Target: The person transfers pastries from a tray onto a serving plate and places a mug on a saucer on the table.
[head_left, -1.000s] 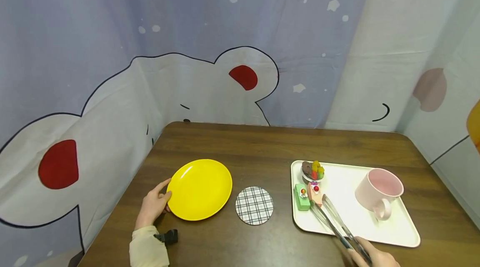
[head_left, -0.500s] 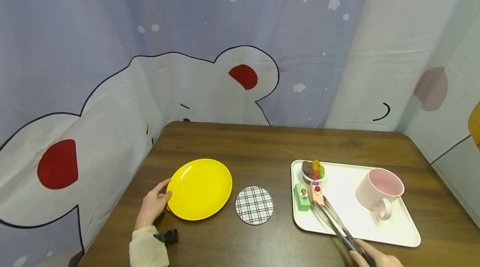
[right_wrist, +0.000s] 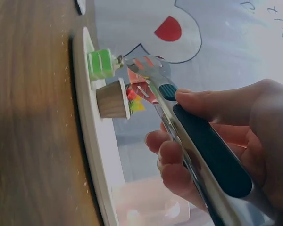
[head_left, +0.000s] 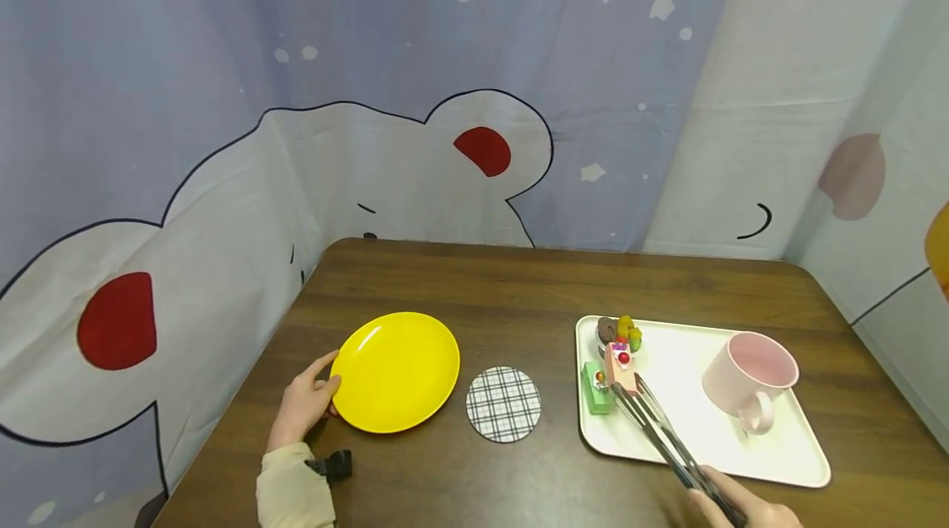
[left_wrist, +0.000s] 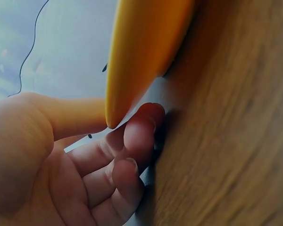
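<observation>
So, a brown wooden surface (head_left: pixel 519 289) with a printed curtain (head_left: pixel 400 25) behind it.
Left hand (head_left: pixel 302 403) pinches a yellow plate (head_left: pixel 396 371) by its rim; right hand (head_left: pixel 749 503) grips tongs (right_wrist: pixel 212 150) holding a pink cake (head_left: pixel 620 373) above the white tray (head_left: pixel 682 359) (green cake (head_left: pixel 596 398), dessert cup (right_wrist: pixel 112 100) and mug (head_left: pixel 741 386) sit there), a checked coaster (head_left: pixel 504 404) between plate and tray.

Head view: the right hand (head_left: pixel 752 507) is cut off by the bottom edge, as is the left sleeve (head_left: pixel 295 491). The pink cake (head_left: pixel 621 376) covers part of the fruit-topped cup (head_left: pixel 605 332) and of the green cake (head_left: pixel 596 398). Left wrist view: the yellow plate (left_wrist: pixel 144 47) is cut by the top edge. Right wrist view: tongs (right_wrist: pixel 212 153) hide much of the pink cake; the mug (right_wrist: pixel 153 202) appears blurred.
</observation>
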Tool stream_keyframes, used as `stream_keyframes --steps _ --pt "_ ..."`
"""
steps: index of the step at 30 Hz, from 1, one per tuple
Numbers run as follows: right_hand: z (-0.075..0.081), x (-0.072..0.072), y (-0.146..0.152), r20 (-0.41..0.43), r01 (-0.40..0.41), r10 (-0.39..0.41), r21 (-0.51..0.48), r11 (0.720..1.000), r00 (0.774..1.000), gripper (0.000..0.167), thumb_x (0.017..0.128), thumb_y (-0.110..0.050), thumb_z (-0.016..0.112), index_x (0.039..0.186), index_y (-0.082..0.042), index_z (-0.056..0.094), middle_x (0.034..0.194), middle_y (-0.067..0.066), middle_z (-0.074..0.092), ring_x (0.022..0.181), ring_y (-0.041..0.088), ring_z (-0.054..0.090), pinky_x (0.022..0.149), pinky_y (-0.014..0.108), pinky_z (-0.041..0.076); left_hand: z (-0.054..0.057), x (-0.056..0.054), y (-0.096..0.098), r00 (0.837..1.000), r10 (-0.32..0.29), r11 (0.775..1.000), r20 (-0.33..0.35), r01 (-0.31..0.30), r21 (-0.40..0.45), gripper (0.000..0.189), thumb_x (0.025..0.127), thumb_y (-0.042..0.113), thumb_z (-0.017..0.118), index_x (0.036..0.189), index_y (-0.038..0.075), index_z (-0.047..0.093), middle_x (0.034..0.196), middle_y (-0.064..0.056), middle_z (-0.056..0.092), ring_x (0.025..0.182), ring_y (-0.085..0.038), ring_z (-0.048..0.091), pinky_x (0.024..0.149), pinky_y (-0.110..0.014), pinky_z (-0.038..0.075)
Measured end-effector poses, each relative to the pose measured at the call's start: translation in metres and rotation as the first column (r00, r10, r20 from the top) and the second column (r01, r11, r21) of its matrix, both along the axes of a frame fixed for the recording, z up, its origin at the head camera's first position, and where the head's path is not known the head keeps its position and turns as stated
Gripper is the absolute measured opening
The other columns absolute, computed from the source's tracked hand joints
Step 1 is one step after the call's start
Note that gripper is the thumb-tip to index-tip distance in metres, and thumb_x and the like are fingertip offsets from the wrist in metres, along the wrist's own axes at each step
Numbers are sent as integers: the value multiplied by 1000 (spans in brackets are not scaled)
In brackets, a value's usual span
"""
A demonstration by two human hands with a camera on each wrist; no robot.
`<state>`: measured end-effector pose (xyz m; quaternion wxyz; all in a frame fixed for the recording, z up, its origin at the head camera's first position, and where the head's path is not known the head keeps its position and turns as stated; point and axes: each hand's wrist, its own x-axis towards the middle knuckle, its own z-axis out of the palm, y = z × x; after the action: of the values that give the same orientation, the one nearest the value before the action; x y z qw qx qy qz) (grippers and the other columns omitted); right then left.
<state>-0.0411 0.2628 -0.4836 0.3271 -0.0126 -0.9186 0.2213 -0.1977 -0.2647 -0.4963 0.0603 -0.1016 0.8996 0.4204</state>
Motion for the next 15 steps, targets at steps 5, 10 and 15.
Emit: stream_keyframes --steps 5,10,15 --pt "6 -3 -10 27 30 -30 1 1000 999 33 62 -17 85 93 -8 76 50 -2 63 48 -18 29 43 16 31 1 -1 1 1000 5 1000 -7 -5 -7 51 100 18 48 148 7 35 67 -5 60 57 -15 54 58 -27 44" --pt "10 -8 -23 102 50 -48 -20 999 994 32 65 -20 85 94 -10 77 47 -10 57 48 -11 28 44 19 33 1 0 2 1000 18 1000 -3 -18 -5 50 99 16 48 148 7 36 67 -5 59 56 -15 53 58 -27 44" --pt "10 -15 -33 61 -62 63 -17 998 996 33 60 -15 86 92 -11 77 51 -12 56 50 -9 27 46 20 34 0 0 2 1000 21 1000 -2 -21 11 50 99 16 48 147 7 36 68 -5 60 56 -15 53 58 -27 45"
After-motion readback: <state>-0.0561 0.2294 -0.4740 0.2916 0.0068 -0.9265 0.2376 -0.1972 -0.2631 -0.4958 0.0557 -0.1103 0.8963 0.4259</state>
